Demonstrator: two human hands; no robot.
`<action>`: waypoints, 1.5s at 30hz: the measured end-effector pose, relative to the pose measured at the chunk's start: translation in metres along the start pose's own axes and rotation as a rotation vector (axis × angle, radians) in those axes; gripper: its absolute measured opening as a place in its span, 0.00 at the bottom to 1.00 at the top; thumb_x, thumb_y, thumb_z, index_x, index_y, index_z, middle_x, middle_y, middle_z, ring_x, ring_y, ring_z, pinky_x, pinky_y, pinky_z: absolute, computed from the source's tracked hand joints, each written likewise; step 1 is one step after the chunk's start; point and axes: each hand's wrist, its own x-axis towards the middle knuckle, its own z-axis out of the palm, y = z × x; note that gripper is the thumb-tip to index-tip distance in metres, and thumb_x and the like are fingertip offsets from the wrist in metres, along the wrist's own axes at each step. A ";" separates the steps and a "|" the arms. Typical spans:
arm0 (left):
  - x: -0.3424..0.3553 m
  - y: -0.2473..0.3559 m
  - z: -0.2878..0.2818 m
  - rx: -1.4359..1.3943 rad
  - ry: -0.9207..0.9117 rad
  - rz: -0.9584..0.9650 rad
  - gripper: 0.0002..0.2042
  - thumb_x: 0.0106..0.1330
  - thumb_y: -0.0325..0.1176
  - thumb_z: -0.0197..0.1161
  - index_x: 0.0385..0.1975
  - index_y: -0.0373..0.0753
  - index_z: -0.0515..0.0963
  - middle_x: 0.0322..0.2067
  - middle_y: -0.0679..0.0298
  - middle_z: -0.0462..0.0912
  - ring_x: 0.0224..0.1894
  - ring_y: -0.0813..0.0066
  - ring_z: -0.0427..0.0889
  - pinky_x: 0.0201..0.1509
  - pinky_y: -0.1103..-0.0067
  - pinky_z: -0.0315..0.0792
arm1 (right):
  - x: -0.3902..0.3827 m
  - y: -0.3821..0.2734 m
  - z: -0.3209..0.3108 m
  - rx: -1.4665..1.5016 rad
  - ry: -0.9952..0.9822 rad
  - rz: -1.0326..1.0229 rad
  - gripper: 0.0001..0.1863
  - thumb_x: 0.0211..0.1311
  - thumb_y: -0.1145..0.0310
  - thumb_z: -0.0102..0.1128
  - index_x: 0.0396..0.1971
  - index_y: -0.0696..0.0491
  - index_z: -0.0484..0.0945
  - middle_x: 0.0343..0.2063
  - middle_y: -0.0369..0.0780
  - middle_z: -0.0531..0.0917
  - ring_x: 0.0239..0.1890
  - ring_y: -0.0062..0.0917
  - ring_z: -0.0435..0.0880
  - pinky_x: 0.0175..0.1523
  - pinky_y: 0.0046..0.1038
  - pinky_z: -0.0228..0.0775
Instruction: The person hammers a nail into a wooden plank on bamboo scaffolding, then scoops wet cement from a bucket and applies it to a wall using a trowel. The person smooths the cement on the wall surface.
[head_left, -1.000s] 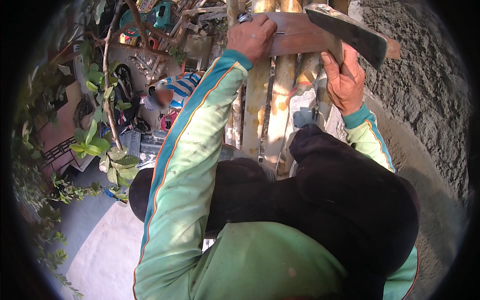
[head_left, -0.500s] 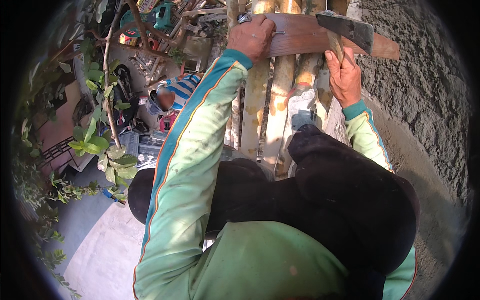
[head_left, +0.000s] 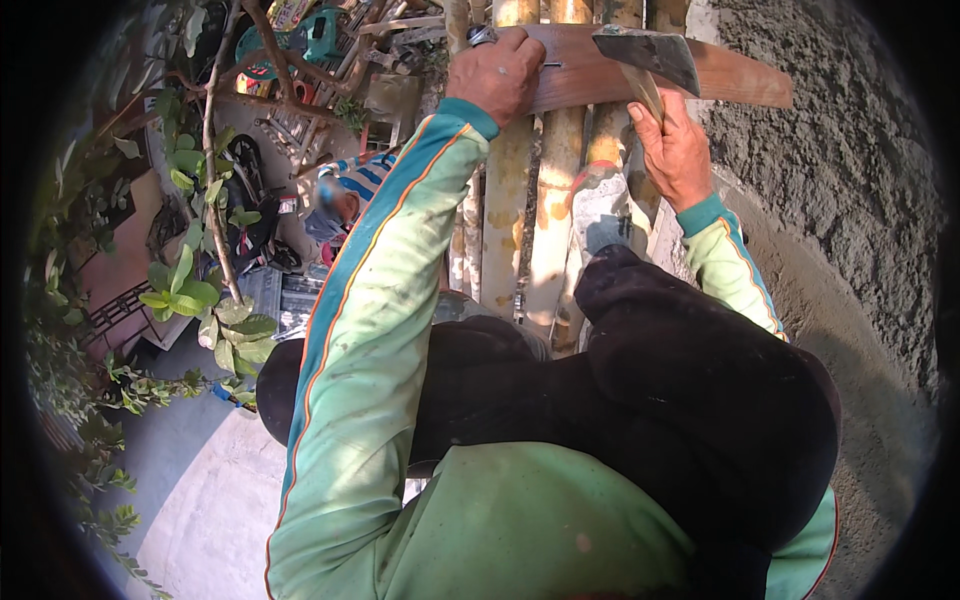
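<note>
A reddish-brown wooden board (head_left: 740, 78) lies crosswise over bamboo poles (head_left: 508, 215). My left hand (head_left: 497, 75) is closed round the board's left end, knuckles up. Just right of these fingers, a thin nail (head_left: 552, 65) shows against the wood. The right hand (head_left: 676, 150) grips the wooden handle of a hammer (head_left: 650, 57), whose dark metal head hangs over the middle of the board and hides part of it. Beside my left fingers is a small shiny metal piece (head_left: 482, 36); what it belongs to I cannot make out.
A rough cement wall (head_left: 830, 180) runs along the right. My foot (head_left: 602, 205) rests on the bamboo. Lower down on the left are a leafy branch (head_left: 215, 180), a person in a blue-and-white striped top (head_left: 365, 180) and a green plastic item (head_left: 320, 35).
The hammer head has shifted left and tilted, toward the nail, with my right hand following slightly. My left hand and the board have moved only a little. The person below has shifted.
</note>
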 end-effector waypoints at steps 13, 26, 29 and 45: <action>0.002 -0.002 0.006 0.060 0.018 -0.003 0.05 0.67 0.37 0.64 0.36 0.47 0.77 0.35 0.62 0.80 0.30 0.54 0.85 0.30 0.61 0.79 | 0.004 0.013 0.014 -0.257 -0.201 0.086 0.18 0.73 0.55 0.60 0.48 0.54 0.71 0.31 0.53 0.85 0.37 0.57 0.84 0.40 0.50 0.74; 0.002 0.002 0.005 0.023 0.049 -0.086 0.04 0.66 0.34 0.64 0.37 0.48 0.77 0.36 0.62 0.80 0.30 0.54 0.85 0.31 0.61 0.78 | -0.003 0.030 -0.001 -0.124 -0.179 0.215 0.19 0.74 0.52 0.55 0.46 0.54 0.71 0.29 0.57 0.83 0.37 0.61 0.82 0.39 0.54 0.71; -0.005 0.005 0.007 0.073 0.070 -0.106 0.08 0.64 0.32 0.64 0.42 0.51 0.79 0.36 0.62 0.80 0.32 0.54 0.85 0.33 0.61 0.78 | -0.006 0.032 0.003 -0.136 -0.225 0.235 0.20 0.74 0.51 0.55 0.47 0.55 0.71 0.29 0.58 0.84 0.38 0.61 0.82 0.41 0.55 0.71; -0.026 -0.012 0.004 -0.739 0.350 -0.948 0.12 0.60 0.36 0.72 0.34 0.32 0.87 0.29 0.63 0.87 0.31 0.78 0.81 0.41 0.78 0.76 | -0.003 0.022 0.000 -0.094 -0.286 0.313 0.20 0.74 0.53 0.55 0.46 0.58 0.70 0.34 0.61 0.83 0.43 0.63 0.80 0.45 0.55 0.69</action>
